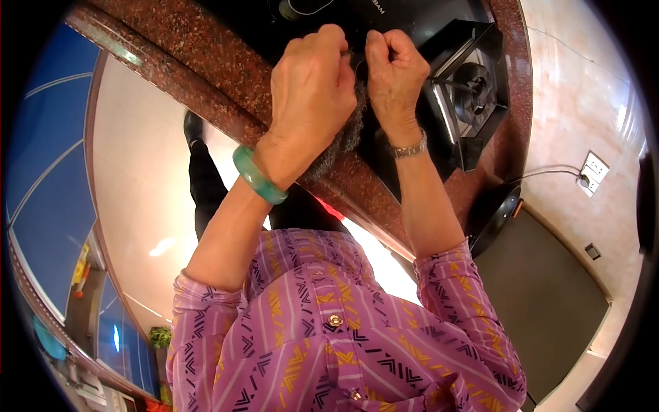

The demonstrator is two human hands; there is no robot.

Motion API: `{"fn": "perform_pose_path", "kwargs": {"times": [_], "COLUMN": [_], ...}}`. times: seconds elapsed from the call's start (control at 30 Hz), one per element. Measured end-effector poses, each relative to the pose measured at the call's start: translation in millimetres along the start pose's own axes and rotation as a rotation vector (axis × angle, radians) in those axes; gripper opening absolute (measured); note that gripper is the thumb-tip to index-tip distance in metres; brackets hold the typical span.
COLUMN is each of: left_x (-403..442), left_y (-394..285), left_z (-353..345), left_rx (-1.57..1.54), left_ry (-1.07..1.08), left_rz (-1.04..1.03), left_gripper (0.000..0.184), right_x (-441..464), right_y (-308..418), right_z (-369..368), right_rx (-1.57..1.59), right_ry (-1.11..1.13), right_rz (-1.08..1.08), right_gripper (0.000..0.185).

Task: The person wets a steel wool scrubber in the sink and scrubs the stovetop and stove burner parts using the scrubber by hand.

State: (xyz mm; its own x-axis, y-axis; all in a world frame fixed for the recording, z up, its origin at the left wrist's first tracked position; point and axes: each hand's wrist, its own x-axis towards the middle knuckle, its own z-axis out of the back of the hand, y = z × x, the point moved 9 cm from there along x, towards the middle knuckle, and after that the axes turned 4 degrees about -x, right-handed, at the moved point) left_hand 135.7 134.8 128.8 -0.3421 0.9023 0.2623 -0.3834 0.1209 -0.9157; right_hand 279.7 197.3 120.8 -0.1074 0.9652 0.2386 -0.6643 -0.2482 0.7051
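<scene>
My left hand is closed in a fist over the counter edge, a green bangle on its wrist. Dark grey, fuzzy, yarn-like material shows beside and below this hand, passing behind the wrist; what the fingers themselves grip is hidden. Close by on the right, my right hand is closed too, thumb and fingertips pressed together. A metal watch band circles its wrist. A narrow gap separates the two hands, and whatever lies in the right fingers is too small to make out.
A black gas hob with a burner lies right of my hands, set in a speckled red-brown counter. A small dark roundish object with a pale cord is at the top. A plugged wall socket is on the right, blue cabinets left.
</scene>
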Motion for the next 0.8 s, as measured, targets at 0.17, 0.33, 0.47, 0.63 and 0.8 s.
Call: {"fn": "perform_pose_path", "kwargs": {"times": [0.17, 0.33, 0.47, 0.63, 0.8], "left_x": [-25, -3, -14, -15, -11], "left_y": [-6, 1, -4, -2, -2], "left_z": [-2, -3, 0, -1, -4], "left_rx": [-0.055, -0.055, -0.091, -0.117, -0.108], "left_ry": [0.037, 0.014, 0.005, 0.043, 0.06], "left_rz": [0.049, 0.008, -0.026, 0.033, 0.015], "left_gripper": [0.01, 0.01, 0.01, 0.012, 0.015], "right_x": [-1, 0, -1, -1, -1], "right_y": [2, 2, -1, 2, -3], "right_z": [2, 1, 1, 0, 0], "right_rx": [-0.033, -0.029, 0.021, -0.009, -0.006], "right_ry": [-0.022, -0.011, -0.022, -0.015, -0.026], "right_rz": [0.03, 0.031, 0.034, 0.008, 0.025], "right_gripper": [0.024, 0.024, 0.024, 0.023, 0.023]}}
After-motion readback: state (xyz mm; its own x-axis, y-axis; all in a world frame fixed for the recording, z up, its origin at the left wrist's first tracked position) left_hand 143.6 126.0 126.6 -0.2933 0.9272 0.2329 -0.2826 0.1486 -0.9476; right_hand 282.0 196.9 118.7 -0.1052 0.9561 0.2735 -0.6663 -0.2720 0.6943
